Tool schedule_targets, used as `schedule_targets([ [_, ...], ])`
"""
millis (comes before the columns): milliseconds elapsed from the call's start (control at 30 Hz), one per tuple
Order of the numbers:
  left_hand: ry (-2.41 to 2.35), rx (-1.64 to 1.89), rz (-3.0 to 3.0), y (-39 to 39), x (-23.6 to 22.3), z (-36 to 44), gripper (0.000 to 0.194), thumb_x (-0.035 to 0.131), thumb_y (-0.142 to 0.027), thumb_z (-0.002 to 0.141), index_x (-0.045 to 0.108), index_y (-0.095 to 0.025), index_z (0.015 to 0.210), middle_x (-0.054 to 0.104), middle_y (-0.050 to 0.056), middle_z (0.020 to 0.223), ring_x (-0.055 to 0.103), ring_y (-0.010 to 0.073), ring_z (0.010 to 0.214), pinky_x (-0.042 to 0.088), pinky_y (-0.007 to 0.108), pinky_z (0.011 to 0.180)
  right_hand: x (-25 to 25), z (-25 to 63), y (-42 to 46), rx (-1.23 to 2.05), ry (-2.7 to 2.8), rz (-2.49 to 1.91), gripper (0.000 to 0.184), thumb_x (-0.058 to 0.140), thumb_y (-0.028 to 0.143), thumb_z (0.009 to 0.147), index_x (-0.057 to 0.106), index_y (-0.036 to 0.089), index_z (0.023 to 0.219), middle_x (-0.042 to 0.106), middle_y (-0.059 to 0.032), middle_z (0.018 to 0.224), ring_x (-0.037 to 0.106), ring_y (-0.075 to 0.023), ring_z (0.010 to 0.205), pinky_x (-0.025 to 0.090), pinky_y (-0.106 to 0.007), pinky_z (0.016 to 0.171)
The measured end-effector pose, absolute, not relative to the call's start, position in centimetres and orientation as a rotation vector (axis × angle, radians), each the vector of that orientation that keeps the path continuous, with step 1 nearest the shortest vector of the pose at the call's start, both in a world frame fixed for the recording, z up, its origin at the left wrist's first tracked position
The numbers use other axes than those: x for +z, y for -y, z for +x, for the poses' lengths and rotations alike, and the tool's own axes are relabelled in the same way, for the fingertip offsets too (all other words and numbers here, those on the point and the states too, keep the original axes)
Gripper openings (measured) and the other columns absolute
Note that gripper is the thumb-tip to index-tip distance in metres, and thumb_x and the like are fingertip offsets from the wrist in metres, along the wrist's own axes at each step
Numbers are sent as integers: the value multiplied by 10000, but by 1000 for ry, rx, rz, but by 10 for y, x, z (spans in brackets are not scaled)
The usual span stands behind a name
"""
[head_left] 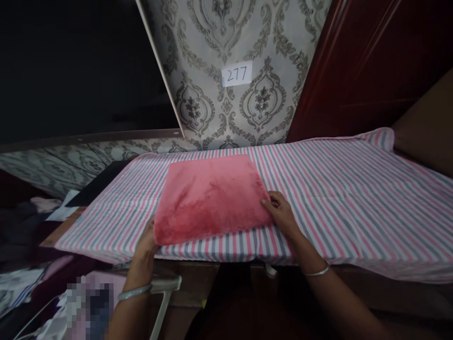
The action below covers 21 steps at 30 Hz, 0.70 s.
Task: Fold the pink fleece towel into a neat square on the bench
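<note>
A folded pink plush towel (212,198) lies on a striped cloth in pink, grey and white, its near edge close to the front of the surface. At the towel's right edge, my right hand (281,212) pinches the fabric between thumb and fingers. My left hand (146,238) is at the towel's near left corner, with the fingers mostly hidden behind the fabric. The corner appears gripped there.
The striped cloth (336,189) covers a long table. Behind it are a patterned wall with a paper marked 277 (237,74), a dark screen (71,71) at left and a dark red wooden panel (361,61) at right. Clothes (21,288) are heaped at lower left.
</note>
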<state>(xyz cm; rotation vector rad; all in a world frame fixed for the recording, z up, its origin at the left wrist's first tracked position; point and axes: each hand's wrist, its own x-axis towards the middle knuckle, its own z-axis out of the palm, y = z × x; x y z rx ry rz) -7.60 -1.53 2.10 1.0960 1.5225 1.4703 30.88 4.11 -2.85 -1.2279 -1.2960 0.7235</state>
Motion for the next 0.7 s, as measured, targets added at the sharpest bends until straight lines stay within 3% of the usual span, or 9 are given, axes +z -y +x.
schedule_targets([
  [200,-1440,1612,847,19,10,-82,481,856,-367,519,719,-196,948,755,16,801,725,249,828,574,340,735,-30,314,-43,763,1126,-1295,432,654,644,754,617,221,834,578,-31,835,519,-206,790,449,-334,746],
  [400,-1534,1317,1081,35,16,-94,492,875,-438,498,735,-185,897,732,42,767,698,277,829,552,333,689,-23,313,-28,861,1193,-1273,453,652,667,749,544,227,729,467,15,695,431,-169,671,373,-299,633],
  [533,-1542,1119,1376,44,24,-105,366,870,-439,523,757,-214,789,727,57,852,668,286,922,548,353,796,-25,320,-13,821,1368,-1295,441,639,660,784,560,230,731,488,1,718,464,-186,697,404,-315,671],
  [700,-1546,1046,1540,41,27,-98,272,843,-438,523,745,-233,672,702,66,950,618,291,1030,501,378,967,-35,323,-12,684,1673,-1307,397,718,620,695,635,240,772,587,-62,866,536,-246,828,449,-363,776],
])
